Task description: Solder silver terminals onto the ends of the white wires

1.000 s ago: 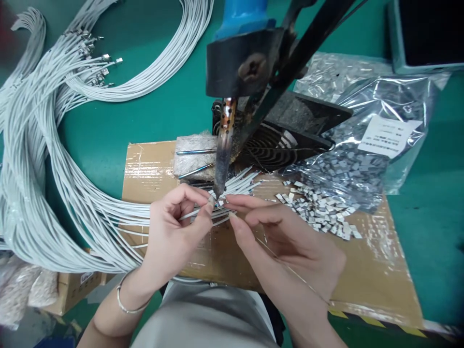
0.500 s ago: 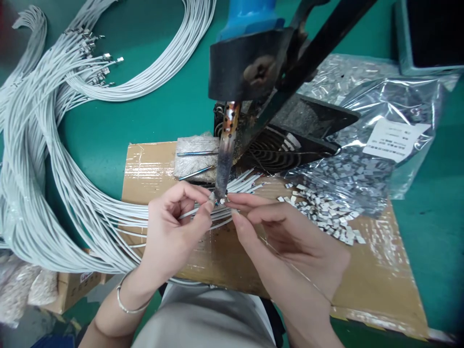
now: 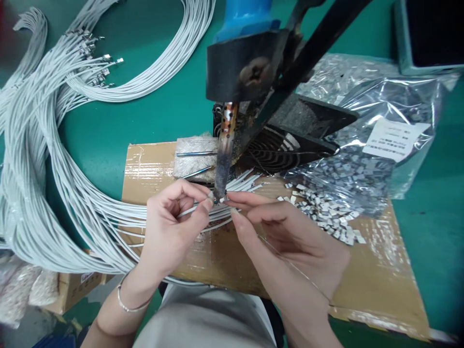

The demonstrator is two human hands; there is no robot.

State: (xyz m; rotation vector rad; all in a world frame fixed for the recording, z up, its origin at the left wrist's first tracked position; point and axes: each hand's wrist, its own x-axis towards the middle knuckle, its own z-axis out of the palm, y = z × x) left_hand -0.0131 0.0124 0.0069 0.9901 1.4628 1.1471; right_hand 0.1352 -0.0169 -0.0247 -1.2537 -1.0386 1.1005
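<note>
My left hand (image 3: 179,217) pinches a white cable (image 3: 187,211) between thumb and fingertips, its end just under the tip of a soldering iron (image 3: 224,166). The iron points down, held in a black clamp below a blue handle. From the other side, my right hand (image 3: 286,237) has its fingers closed near the tip, with a thin solder wire (image 3: 306,276) running through it across the palm. A small metal connector (image 3: 222,199) sits at the iron's tip between both hands; fingers partly hide it. More white cables (image 3: 130,217) lie beneath my left hand.
Behind the iron stands a black fan (image 3: 279,147). Loose metal connectors (image 3: 326,212) spill from a clear plastic bag (image 3: 409,106) at right. Cable bundles (image 3: 25,193) fill the left side. Cardboard (image 3: 384,280) covers part of the green table (image 3: 145,118); a pad (image 3: 194,164) lies by the iron.
The iron and its clamp have shifted slightly left in the picture, and my left hand sits marginally further left. My right hand has hardly moved; both grips look the same.
</note>
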